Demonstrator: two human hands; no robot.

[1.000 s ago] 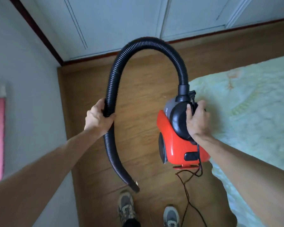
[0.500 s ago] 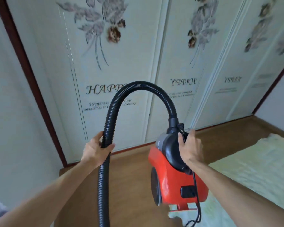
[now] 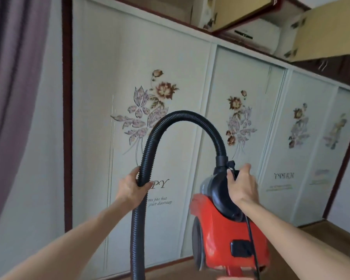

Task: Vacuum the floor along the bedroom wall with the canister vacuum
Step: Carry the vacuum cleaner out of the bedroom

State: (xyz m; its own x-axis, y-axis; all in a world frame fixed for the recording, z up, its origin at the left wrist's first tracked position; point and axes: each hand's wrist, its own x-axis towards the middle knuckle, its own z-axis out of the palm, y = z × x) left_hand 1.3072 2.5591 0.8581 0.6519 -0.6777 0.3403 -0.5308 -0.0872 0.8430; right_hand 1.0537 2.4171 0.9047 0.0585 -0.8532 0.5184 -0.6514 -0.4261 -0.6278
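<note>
Up front in the head view, the left hand (image 3: pixel 132 187) curls its fingers and thumb round the black ribbed hose (image 3: pixel 182 115), gripping it partway along its left run. From that grip the hose arches up and over, then drops into the top of the red canister vacuum (image 3: pixel 226 239); its lower end runs out of the bottom of the frame. The right hand (image 3: pixel 241 185) wraps round the vacuum's black handle (image 3: pixel 220 190) and holds the machine in the air, clear of the wooden floor (image 3: pixel 319 233). A black power cord (image 3: pixel 251 239) hangs down the vacuum's red side. Behind stand pale sliding wardrobe doors (image 3: pixel 170 57) printed with flowers and lettering. A mauve curtain (image 3: pixel 12 98) hangs at the left, and a white air conditioner (image 3: pixel 255 35) sits up high, beside an open cupboard door (image 3: pixel 321 27)
</note>
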